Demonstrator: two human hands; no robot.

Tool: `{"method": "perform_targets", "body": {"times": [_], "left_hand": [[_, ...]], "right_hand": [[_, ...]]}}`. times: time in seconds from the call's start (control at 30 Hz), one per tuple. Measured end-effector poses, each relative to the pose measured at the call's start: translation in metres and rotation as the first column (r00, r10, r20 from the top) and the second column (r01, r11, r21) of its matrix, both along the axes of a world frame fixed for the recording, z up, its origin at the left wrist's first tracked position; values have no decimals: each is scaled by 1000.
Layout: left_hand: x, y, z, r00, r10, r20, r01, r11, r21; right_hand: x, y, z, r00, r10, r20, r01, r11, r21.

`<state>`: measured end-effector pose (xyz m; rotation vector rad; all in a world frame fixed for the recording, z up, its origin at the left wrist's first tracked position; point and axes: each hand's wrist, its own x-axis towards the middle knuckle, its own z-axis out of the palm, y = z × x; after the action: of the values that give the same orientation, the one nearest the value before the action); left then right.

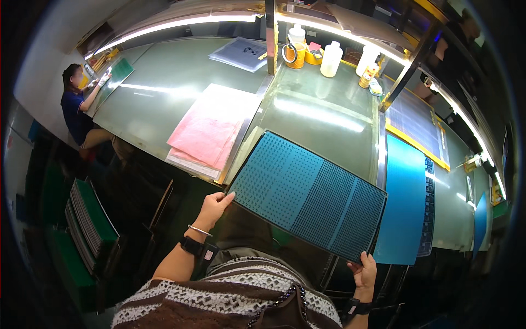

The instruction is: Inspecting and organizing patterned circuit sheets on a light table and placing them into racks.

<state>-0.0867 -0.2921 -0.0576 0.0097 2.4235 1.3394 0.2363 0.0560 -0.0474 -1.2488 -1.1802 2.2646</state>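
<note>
While tilted, blue perforated panel (307,194) — left hand (215,207), right hand (364,273) grip corners.

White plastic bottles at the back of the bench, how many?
3. One bottle stands behind the orange tape holder, one bottle right of it, one further right by the slanted post. More may be hidden behind the posts.

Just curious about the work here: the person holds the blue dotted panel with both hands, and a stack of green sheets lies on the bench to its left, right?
Not quite. The head view shows both hands, left hand and right hand, holding the blue dotted panel, but the stack of sheets is pink, not green.
</note>
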Motion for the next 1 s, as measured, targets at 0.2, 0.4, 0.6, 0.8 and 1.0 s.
{"method": "perform_targets", "body": {"times": [0.2,0.4,0.6,0.8,1.0], "left_hand": [[-1,-3,-14,947,29,321,-182,870,458],[-24,-31,-2,745,-442,500,140,836,530],[-50,-1,29,766,-504,398,228,793,566],[-75,139,151,628,-776,-63,222,101,970],[-26,203,126,234,-961,-146,968,244,-61]], "right_hand": [[0,-6,-1,1000,10,-16,-11,996,-89],[20,5,27,973,168,-158,-188,975,-117],[60,22,50,955,262,-139,-244,961,131],[83,72,74,942,-130,-310,303,727,616],[-4,185,200,572,-97,-814,333,935,122]]}}
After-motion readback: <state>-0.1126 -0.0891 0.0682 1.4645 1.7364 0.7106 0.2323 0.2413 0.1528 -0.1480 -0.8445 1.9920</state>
